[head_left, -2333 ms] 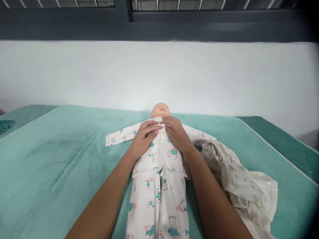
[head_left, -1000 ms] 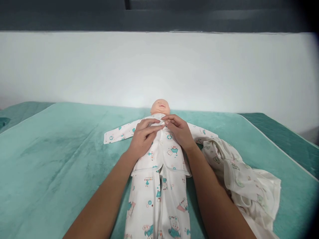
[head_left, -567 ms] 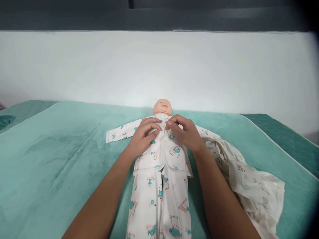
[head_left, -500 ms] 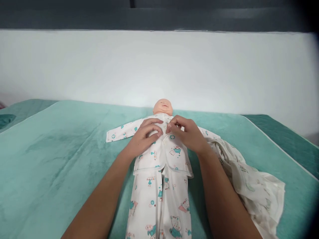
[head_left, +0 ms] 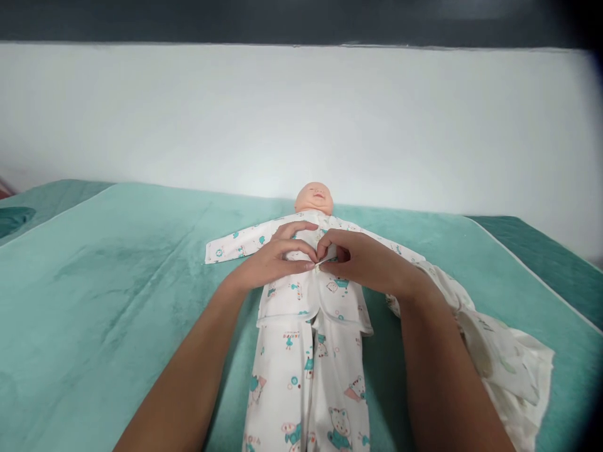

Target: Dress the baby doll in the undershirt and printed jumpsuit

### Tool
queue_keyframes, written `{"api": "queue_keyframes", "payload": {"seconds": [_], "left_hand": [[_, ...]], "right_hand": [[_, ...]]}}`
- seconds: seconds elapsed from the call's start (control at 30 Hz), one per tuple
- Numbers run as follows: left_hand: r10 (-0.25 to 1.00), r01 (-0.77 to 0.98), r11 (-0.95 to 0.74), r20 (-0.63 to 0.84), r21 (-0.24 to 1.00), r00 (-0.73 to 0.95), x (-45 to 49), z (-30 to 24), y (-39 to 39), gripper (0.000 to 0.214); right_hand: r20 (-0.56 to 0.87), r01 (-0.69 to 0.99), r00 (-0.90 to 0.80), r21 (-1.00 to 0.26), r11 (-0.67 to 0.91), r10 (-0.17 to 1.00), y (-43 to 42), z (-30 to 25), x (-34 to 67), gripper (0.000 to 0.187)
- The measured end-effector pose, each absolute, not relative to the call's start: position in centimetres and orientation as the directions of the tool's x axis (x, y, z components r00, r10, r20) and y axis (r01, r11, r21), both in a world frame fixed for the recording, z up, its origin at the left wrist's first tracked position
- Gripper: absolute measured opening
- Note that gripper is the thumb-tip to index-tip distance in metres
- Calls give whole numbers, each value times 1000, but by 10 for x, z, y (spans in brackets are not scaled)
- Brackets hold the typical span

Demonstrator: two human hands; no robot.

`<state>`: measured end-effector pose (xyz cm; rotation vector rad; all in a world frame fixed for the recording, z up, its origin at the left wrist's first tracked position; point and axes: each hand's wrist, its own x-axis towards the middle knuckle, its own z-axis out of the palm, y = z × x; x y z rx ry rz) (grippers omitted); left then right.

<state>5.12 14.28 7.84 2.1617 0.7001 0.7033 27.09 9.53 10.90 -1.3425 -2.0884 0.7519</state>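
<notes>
A baby doll [head_left: 314, 197] lies on its back, dressed in a white printed jacket [head_left: 288, 299] and matching trousers [head_left: 277, 383]. Over the jacket's front opening, both of my hands meet with their fingertips close together. My left hand [head_left: 282, 254] pinches the jacket's front edge between thumb and index finger, its other fingers resting on the doll's chest. My right hand [head_left: 353, 257] pinches the same edge from the other side with thumb and curled index finger. The fastening between the fingertips is too small to make out clearly.
A crumpled white printed cloth [head_left: 504, 351] lies to the right, partly behind my right forearm. Beneath everything spreads a teal plush cover [head_left: 141, 351], with a darker teal part [head_left: 522, 251] at the far right. A white wall [head_left: 235, 119] rises behind the doll's head.
Both hands have moved down the jacket's front from the upper chest, and their fingertips have come together at the edge. The view has shifted slightly.
</notes>
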Motion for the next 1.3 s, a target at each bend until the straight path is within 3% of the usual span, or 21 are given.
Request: {"api": "queue_keyframes", "payload": {"seconds": [0.13,0.3,0.73,1.3], "left_hand": [[648,234,-551,234,801,725,50,78,146,12],[659,231,-488,182,841,730,47,81,147,15],[657,231,-509,201,829,727,48,75,153,17],[669,169,-461,216,871,712,51,71,152,9]], "right_hand": [[57,546,-351,-799,254,935,101,105,270,5],[50,458,-345,-863,215,937,106,97,270,14],[152,297,-288,-924,240,945,112,84,270,17],[61,277,-377,-945,175,924,108,95,271,17]]}}
